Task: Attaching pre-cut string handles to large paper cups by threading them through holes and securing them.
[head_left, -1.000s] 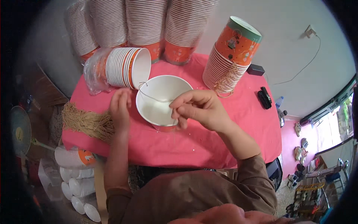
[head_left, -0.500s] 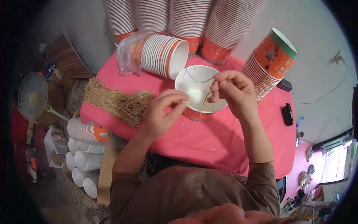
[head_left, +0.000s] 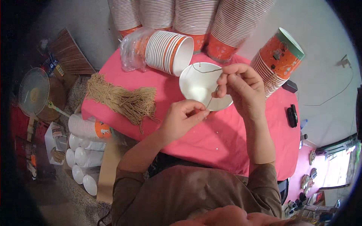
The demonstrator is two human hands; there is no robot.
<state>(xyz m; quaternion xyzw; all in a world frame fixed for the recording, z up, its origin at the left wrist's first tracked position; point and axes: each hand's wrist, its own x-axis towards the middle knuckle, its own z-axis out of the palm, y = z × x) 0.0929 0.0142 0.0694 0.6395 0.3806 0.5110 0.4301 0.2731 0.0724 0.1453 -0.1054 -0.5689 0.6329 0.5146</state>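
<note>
Hands [head_left: 246, 88]: I count two
Tall wrapped cup stacks [head_left: 196, 20]: I see four
Big string bundles [head_left: 122, 98]: one
Tables [head_left: 192, 148]: one
Sockets [head_left: 344, 61]: one

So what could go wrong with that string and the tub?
The thin string might slip, because the left hand and right hand seem to hold it only by fingertips. A bump could push the open tub into the stack of tubs lying close by. Loose strands on the string bundle might tangle.
</note>
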